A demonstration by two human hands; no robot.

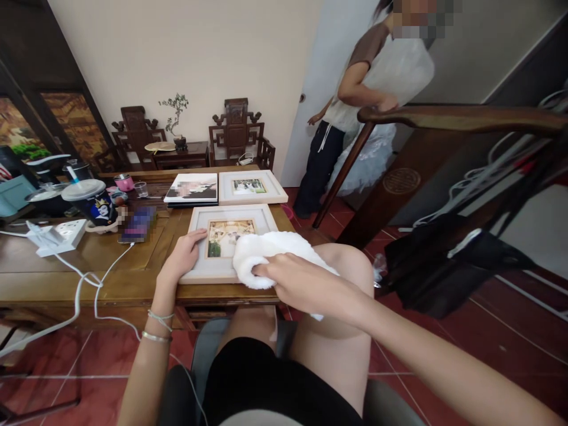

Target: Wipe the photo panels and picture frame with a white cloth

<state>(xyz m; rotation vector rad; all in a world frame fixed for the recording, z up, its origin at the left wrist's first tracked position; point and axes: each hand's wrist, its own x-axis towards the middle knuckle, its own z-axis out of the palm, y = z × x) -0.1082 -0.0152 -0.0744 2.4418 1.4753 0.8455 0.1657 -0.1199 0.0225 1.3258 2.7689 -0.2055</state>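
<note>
A pale wooden picture frame (231,218) lies flat at the near edge of the wooden table (66,266). My left hand (183,254) rests on the frame's left side, fingers stretched out and pressing it down. My right hand (302,283) grips a fluffy white cloth (266,248) that sits on the frame's lower right corner. Behind it lie a second framed photo (251,187) and a flat photo print (191,189).
A phone (138,225) on a white cable, a printed cup with lid (93,202), a white power strip (55,235) and small pots sit on the table's left. Another person (368,100) stands by a door at the back. A dark wooden rail (461,118) crosses the right.
</note>
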